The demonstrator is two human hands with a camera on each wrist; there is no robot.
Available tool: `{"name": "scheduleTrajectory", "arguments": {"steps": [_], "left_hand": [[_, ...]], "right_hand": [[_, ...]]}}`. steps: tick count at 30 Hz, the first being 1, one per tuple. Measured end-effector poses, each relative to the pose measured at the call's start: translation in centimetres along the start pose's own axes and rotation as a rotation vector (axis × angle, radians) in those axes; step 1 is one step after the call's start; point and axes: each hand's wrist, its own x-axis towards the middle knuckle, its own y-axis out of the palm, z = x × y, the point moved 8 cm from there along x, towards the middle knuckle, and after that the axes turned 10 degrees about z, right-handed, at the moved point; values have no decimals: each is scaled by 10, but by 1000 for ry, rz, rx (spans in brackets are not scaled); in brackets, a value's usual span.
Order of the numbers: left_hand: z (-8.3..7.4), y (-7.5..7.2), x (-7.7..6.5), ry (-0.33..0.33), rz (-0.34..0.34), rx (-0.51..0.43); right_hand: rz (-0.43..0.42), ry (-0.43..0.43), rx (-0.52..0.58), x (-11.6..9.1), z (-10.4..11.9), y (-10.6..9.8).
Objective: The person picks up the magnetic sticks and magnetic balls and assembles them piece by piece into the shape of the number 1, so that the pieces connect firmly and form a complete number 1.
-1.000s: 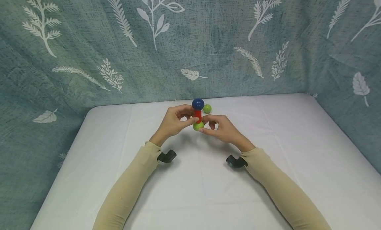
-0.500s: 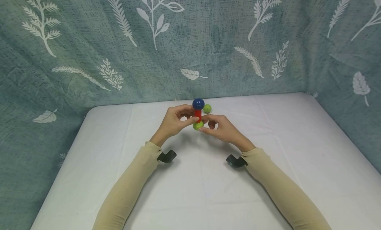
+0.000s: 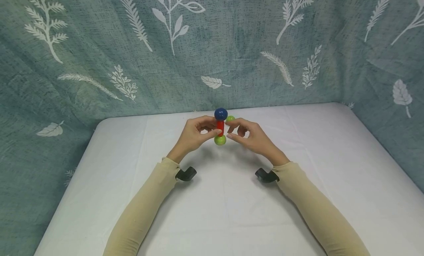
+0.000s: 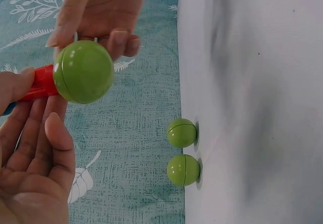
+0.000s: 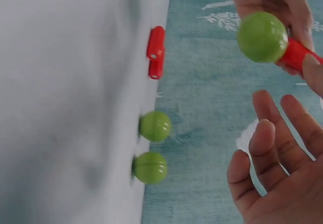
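My left hand pinches a red rod between thumb and fingers. A glossy blue ball sits on the rod's upper end and a green ball on its lower end, the whole piece held upright above the table. In the left wrist view the green ball shows a seam line, and the blue end is mostly cut off. Just right of the piece is my right hand, its thumb and fingertips apart from it in the head view. Loosely bent fingers of the right hand show in the right wrist view.
Two loose green balls rest on the white-covered table; one green ball shows partly behind the right fingers. Two red rods lie near them in the right wrist view. A patterned teal curtain hangs behind.
My right hand has let go of the lower green ball and moved slightly up and right. The left hand keeps its hold on the red rod, nearly still.
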Motion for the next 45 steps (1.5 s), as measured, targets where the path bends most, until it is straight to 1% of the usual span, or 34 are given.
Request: {"name": "scheduleTrajectory", "arguments": {"steps": [4,8,11,13,18,24,27,31,36,38,40,42,45], "left_hand": [[2,1,0,-1,4,11],[5,3,-1,-1,8,10],[8,4,-2,-9,11,4],[9,5,-3,-18,10,-2],[12,8,-4,-28,17,-20],[11,9,-1,-26,28,1],[10,8,0,-34,27,-2],[7,6,0,-27,28,-19],[3,5,0,-10,68,-27],[4,1,1,-16,80,-8],[7,-6,0,-33,72,18],[13,-18,-2,-69,41,44],[28,-39,-8,-145,-14,109]], "right_hand": [[-69,-77,-64,0,13,-13],[-135,-158,-119,1,31,-23],[-161,-206,-126,4,44,-27],[-161,-225,-133,7,50,-27],[-137,-225,-134,13,56,-24],[-122,-227,-125,17,56,-21],[-126,-231,-120,17,56,-21],[-139,-233,-118,17,58,-21],[-155,-242,-130,15,60,-23],[-165,-249,-133,15,62,-25],[-172,-256,-137,14,63,-26],[-175,-258,-140,14,64,-27],[-174,-256,-144,14,66,-28]]}}
